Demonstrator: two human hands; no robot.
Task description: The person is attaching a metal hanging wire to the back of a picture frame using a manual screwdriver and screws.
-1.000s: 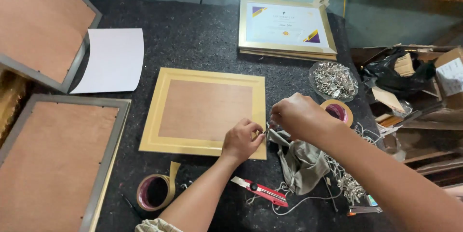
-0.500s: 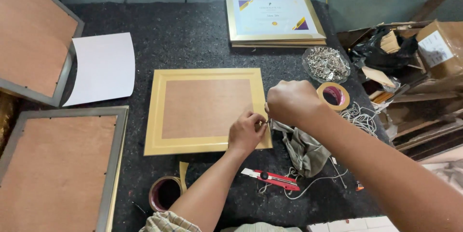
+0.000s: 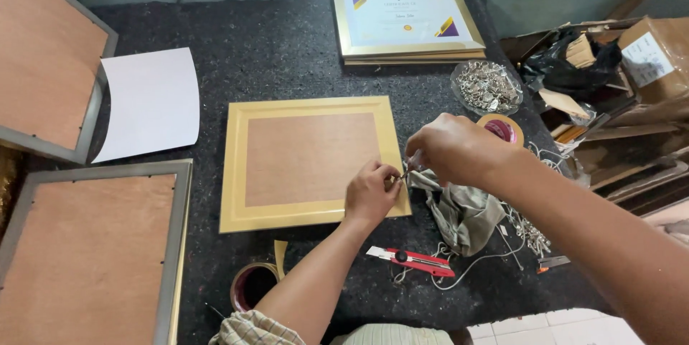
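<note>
At centre frame, the gold picture frame point(image 3: 310, 163) is lying face down on the dark felt table point(image 3: 287, 51), its brown backing board already seated. The left hand point(image 3: 372, 191) is pinching a small metal fitting point(image 3: 397, 177) against the frame's right rail, fingers closed on it; the right hand point(image 3: 448, 149) is closing around a thin tool whose tip is meeting that fitting, though the tool's kind cannot be told. Judging by this, fastening at the right rail is under way, and no fitting is showing on the other rails. Right of the frame, a grey cloth point(image 3: 463, 210) is lying just beside the working edge and crowding the hands. A red utility knife point(image 3: 415, 260) is resting below it, a tape roll point(image 3: 251, 285) at lower centre, a bowl of metal hardware point(image 3: 486, 87) at upper right, a finished framed certificate point(image 3: 405, 19) at top.
</note>
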